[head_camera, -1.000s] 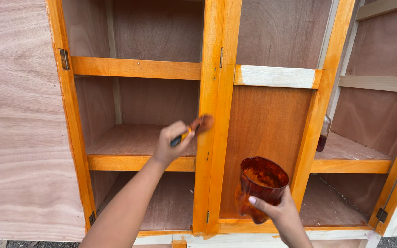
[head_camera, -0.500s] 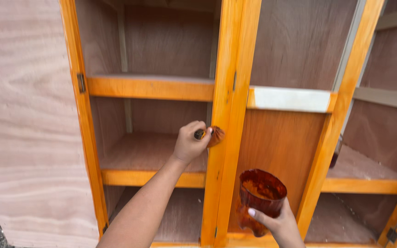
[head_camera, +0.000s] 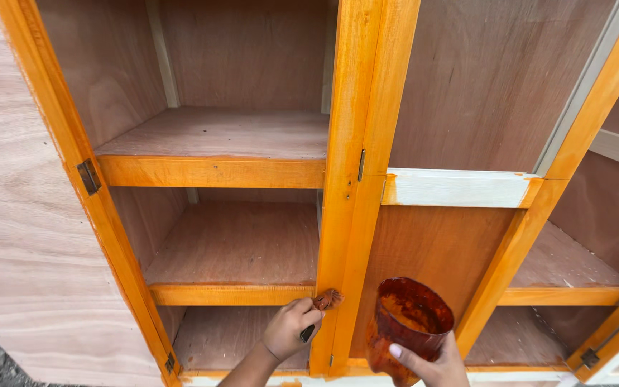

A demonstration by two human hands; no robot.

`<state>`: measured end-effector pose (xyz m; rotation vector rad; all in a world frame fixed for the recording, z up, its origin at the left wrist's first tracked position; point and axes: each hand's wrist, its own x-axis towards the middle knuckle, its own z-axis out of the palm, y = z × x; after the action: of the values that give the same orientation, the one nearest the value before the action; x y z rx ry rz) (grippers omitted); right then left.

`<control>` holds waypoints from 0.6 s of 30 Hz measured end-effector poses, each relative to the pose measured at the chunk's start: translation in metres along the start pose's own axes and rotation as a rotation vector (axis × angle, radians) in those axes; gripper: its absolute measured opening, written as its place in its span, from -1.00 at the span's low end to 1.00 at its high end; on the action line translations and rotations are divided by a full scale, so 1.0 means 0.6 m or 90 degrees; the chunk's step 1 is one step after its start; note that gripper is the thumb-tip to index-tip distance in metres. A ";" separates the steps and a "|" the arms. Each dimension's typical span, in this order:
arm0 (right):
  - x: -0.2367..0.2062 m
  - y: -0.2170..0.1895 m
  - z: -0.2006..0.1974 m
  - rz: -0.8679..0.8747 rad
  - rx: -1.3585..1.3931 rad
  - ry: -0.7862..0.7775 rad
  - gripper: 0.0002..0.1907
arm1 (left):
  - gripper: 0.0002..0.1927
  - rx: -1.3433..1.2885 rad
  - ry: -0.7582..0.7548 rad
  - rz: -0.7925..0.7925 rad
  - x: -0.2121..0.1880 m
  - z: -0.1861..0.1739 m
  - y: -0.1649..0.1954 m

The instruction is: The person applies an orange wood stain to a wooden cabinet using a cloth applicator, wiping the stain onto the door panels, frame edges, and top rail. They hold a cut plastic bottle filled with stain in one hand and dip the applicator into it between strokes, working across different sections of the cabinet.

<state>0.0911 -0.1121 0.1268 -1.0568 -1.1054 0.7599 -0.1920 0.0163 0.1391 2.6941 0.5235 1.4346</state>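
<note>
Big wooden cabinet [head_camera: 216,172] stands open, shelves bare, frame mostly coated orange, one crossbar [head_camera: 460,188] unstained and pale. Right hand [head_camera: 435,365] grips a cut-off cup [head_camera: 408,326] near the cabinet's bottom edge, orange stain inside, handy for dipping. Left hand [head_camera: 289,328] pinches a small brush [head_camera: 324,304], bristles touching the middle post [head_camera: 349,215] by the lower shelf's front edge.

An open plywood cabinet [head_camera: 30,236] with orange-stained frame posts carries two bare brown plywood shelves in its left bay, an upper shelf [head_camera: 223,132] and a middle shelf [head_camera: 241,244], each fronted by an orange-stained edge strip, while a right-bay shelf [head_camera: 564,261] sits behind an unstained pale rail [head_camera: 460,188].
</note>
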 end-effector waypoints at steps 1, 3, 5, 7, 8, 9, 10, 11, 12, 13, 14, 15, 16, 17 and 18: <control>-0.006 -0.008 -0.003 0.005 -0.011 -0.011 -0.01 | -0.88 0.019 -0.057 0.009 0.006 -0.002 -0.008; -0.006 -0.032 -0.005 0.006 -0.029 -0.032 -0.01 | -0.87 0.030 -0.121 0.047 0.037 -0.020 -0.010; 0.010 -0.068 -0.002 0.043 0.003 0.016 0.02 | -0.87 0.021 -0.130 0.102 0.109 -0.051 -0.016; 0.032 -0.111 0.003 0.055 0.013 0.019 0.03 | -0.92 0.016 -0.101 0.087 0.184 -0.097 -0.006; 0.043 -0.135 0.003 0.050 0.006 -0.003 0.02 | -0.85 0.013 -0.088 0.078 0.222 -0.124 0.004; 0.052 -0.162 0.003 0.044 -0.003 -0.024 0.01 | -0.84 -0.006 -0.079 0.050 0.262 -0.152 0.015; 0.063 -0.189 0.003 0.054 0.001 -0.009 0.01 | -0.82 -0.025 -0.068 0.024 0.306 -0.179 0.026; 0.076 -0.216 0.005 0.062 0.005 0.003 0.01 | -0.80 -0.042 -0.056 -0.002 0.350 -0.209 0.038; 0.086 -0.244 0.010 0.073 0.011 0.012 0.02 | -0.81 -0.037 -0.026 0.000 0.388 -0.240 0.054; 0.095 -0.274 0.011 0.091 -0.005 0.022 0.02 | -0.82 -0.033 0.006 0.004 0.425 -0.270 0.071; 0.108 -0.305 0.010 0.103 -0.021 0.031 0.02 | -0.83 -0.027 0.041 0.012 0.468 -0.299 0.086; 0.122 -0.336 0.010 0.116 -0.037 0.042 0.01 | -0.85 -0.034 0.076 0.046 0.512 -0.327 0.099; 0.133 -0.365 0.009 0.091 -0.048 0.031 0.00 | -0.86 -0.042 0.109 0.081 0.553 -0.354 0.113; 0.142 -0.395 0.004 0.067 -0.061 0.023 0.00 | -0.89 -0.052 0.142 0.120 0.594 -0.376 0.126; 0.148 -0.421 0.002 0.046 -0.074 0.013 -0.01 | -0.91 -0.062 0.173 0.157 0.628 -0.399 0.137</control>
<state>0.1129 -0.1178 0.3936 -1.2047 -1.1102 0.7477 -0.1706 0.0292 0.5925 2.5741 0.1263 1.8505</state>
